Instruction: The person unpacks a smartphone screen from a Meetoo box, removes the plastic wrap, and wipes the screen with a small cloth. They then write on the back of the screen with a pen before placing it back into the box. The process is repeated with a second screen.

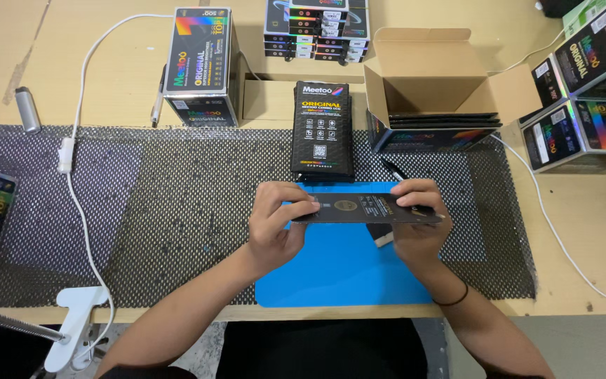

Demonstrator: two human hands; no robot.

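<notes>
A flat black packet (365, 209) with a round gold mark is held level above a blue mat (338, 270). My left hand (276, 221) grips its left end with fingertips pinched on the top face. The right end is held by my right hand (419, 221), fingers curled over the edge. Just beyond the hands lies a stack of the same black packets (322, 128). An open cardboard box (429, 84) with more black packets inside stands at the right of that stack.
A black mesh liner (177, 210) covers the wooden table. Closed printed boxes stand at the back left (201, 63), back middle (317, 28) and far right (590, 91). A white cable (78, 210) runs down to a clamp (71, 323). A grey cylinder (27, 109) lies far left.
</notes>
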